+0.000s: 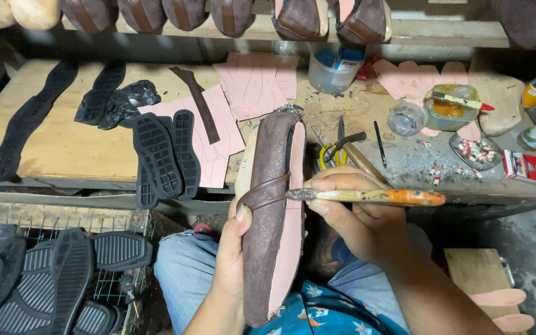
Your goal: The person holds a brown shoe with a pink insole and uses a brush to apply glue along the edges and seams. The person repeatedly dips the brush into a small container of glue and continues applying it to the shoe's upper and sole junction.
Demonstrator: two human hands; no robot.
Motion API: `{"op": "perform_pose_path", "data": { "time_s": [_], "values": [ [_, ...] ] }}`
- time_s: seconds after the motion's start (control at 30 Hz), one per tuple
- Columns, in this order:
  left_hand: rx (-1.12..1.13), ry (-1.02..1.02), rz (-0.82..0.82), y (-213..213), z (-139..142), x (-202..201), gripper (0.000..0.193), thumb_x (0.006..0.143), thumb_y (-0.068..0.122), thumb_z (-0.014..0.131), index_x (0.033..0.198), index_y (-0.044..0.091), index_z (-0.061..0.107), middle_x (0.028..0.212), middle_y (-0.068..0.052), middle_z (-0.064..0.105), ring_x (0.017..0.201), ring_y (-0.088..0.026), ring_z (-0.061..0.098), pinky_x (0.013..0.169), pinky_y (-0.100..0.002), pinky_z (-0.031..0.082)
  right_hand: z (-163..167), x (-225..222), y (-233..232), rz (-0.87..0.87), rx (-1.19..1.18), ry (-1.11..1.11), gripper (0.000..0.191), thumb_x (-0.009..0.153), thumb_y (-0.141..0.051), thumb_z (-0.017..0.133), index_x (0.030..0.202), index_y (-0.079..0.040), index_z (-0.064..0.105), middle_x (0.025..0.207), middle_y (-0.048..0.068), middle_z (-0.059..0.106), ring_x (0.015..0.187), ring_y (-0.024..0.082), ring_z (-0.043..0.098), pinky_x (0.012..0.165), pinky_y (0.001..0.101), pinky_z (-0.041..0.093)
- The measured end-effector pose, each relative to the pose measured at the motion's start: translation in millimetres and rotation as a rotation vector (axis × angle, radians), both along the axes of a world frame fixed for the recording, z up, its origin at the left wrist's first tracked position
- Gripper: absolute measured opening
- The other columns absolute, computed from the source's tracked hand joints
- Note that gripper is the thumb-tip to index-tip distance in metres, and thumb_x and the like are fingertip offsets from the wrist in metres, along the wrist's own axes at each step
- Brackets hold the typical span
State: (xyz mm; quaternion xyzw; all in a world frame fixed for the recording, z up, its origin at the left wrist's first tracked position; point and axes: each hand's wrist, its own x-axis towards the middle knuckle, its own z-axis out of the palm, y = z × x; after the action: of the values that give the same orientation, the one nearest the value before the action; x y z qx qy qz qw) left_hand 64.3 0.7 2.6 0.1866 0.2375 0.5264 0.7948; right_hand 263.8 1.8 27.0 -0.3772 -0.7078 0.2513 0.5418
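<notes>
Head view looks straight down onto my lap, where my left hand [234, 248] is wrapped around a long brown suede shoe upper on its pink-lined last [272, 217], thumb pressed on its near-left side beside a thin brown strap [267, 189] that crosses it. My right hand [352, 214] is curled shut on a wooden-handled brush with an orange end [367, 197], its dark tip touching the shoe where the strap meets the pink edge. I judge this to be a gluing pass along that strap joint; the next move calls for a steady, short stroke that keeps the tip on the seam and off the suede.

Left and near, black ridged rubber soles [44, 279] lie piled on a wire rack. Farther out, on the worn wooden bench [51, 149], sit two more black soles [162, 155], pink cut leather pieces [255, 80], yellow-handled pliers [336, 152] and a clear plastic tub with a blue inside [333, 71]. Right of those stands a small jar of amber glue [451, 108]. Farthest away, brown finished shoes [231, 12] line a shelf.
</notes>
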Motion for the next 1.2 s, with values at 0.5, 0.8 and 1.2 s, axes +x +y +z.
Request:
{"op": "perform_pose_path", "data": {
  "time_s": [0.5,0.8,1.2],
  "values": [
    [-0.033,0.024,0.036,0.9,-13.0,-6.6,0.051,0.094,0.041,0.057,0.133,0.009,0.051,0.109,-0.016,0.067,0.089,-0.024,0.069,0.079,-0.039,0.059,5.8,-1.2,-1.0,0.11,-0.031,-0.03,0.025,0.09,0.001,0.068,0.115,-0.004,0.064,0.114,0.017,0.071,0.101,0.023,0.071,0.091,0.0336,0.059],
    [-0.019,-0.003,0.057,-0.1,-12.7,-6.0,0.052,0.093,0.04,0.058,0.134,0.01,0.05,0.113,-0.014,0.066,0.096,-0.023,0.067,0.084,-0.038,0.057,5.7,-3.8,-1.6,0.144,-0.056,-0.036,0.023,0.093,0.0,0.066,0.116,-0.001,0.064,0.117,0.018,0.07,0.101,0.022,0.07,0.09,0.0317,0.058],
    [-0.017,-0.047,0.084,3.1,-18.1,-9.3,0.053,0.092,0.041,0.061,0.134,0.008,0.052,0.116,-0.013,0.065,0.1,-0.021,0.066,0.089,-0.038,0.056,-8.8,-10.8,-8.8,0.153,-0.133,-0.048,0.024,0.093,-0.001,0.067,0.117,-0.004,0.064,0.114,0.015,0.07,0.089,0.015,0.068,0.078,0.0272,0.056]
  ]
}}
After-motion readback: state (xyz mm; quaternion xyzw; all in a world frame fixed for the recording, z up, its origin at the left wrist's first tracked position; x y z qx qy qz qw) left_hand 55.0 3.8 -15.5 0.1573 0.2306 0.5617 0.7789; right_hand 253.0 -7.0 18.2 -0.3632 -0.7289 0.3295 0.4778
